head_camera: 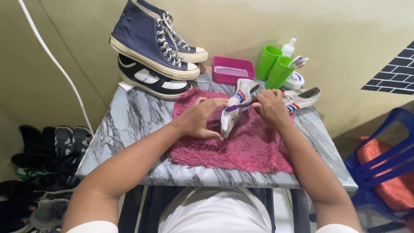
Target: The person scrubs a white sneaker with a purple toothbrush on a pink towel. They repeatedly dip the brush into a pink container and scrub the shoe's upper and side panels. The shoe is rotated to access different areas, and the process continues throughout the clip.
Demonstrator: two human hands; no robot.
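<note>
From my remote seat I judge the step in hand to be scrubbing; my left grip is clenched around the white sneaker, holding it on edge over the pink shaggy towel on the marble-patterned worktop; my right grip is closed on a purple toothbrush laid across the shoe's side; the next stroke, I reckon, calls for a steady left hold and short passes along the sole; just beyond the right grip lies the matching sneaker; further out stand two green cups, a round white tub with a blue-and-red label, a white squeeze bottle; beyond the left grip, a magenta tray, then a black-and-white shoe under navy high-tops.
</note>
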